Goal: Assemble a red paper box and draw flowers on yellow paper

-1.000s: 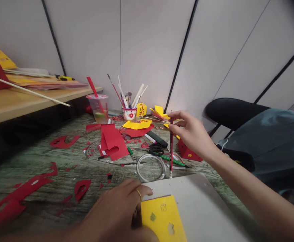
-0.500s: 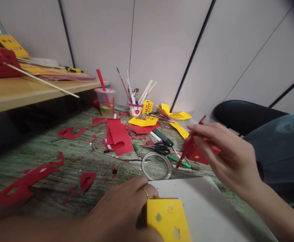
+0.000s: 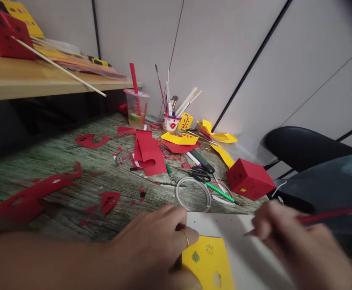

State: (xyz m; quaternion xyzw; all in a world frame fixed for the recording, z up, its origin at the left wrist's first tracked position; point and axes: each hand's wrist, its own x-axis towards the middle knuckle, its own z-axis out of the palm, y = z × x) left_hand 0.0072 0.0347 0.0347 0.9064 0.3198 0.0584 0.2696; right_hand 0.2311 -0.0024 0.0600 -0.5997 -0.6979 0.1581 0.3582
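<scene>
My left hand (image 3: 158, 241), with a ring on one finger, grips a yellow paper piece (image 3: 216, 264) by its left edge. That piece bears an outlined flower, a dark shaded shape and a small flower-shaped hole. It lies over a white board (image 3: 254, 257). To the right, my right hand (image 3: 297, 237) is closed round a red pencil (image 3: 336, 212), somewhat blurred; its dark tip points left over the board, apart from the yellow paper. A roll of white tape (image 3: 178, 193) lies beyond my left hand. Behind the board sits a red paper box (image 3: 253, 179).
Black scissors (image 3: 201, 174), a green pen (image 3: 221, 191) and red paper offcuts (image 3: 37, 197) lie about the table. A drink cup (image 3: 136, 106) and a pot of brushes (image 3: 172, 123) stand at the back. A wooden shelf (image 3: 58, 86) overhangs the left; a black chair (image 3: 297, 141) is right.
My right hand has moved down and nearer, turning the pencil from upright to nearly level with its tip leftward. The red box it partly hid now shows. The view has shifted slightly.
</scene>
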